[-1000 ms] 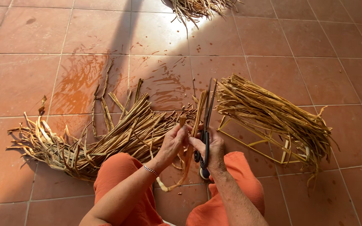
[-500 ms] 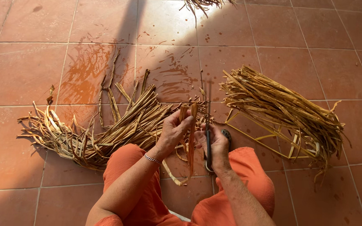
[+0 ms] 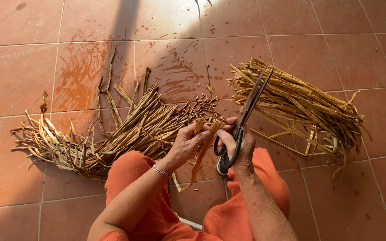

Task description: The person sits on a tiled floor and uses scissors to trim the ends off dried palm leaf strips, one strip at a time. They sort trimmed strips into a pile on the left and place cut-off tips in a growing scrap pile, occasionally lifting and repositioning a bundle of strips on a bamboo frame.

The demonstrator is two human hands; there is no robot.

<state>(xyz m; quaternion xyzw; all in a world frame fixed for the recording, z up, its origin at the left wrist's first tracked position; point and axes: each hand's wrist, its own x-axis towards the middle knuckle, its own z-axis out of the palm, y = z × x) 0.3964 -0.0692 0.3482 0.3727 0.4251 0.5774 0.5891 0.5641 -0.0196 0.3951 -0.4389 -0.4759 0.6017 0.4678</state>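
On the tiled floor (image 3: 318, 27), a big loose heap (image 3: 112, 134) of dried strips lies at the left and a tidier bundle (image 3: 300, 102) at the right, apparently already sorted. The left hand (image 3: 188, 143) pinches one strip (image 3: 204, 145); the right hand (image 3: 240, 145) grips scissors (image 3: 242, 118), now tilted up from upright before.

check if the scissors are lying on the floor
No, the scissors are off the tiles, gripped in the right hand, blades pointing up over the right-side bundle of dried stalks.
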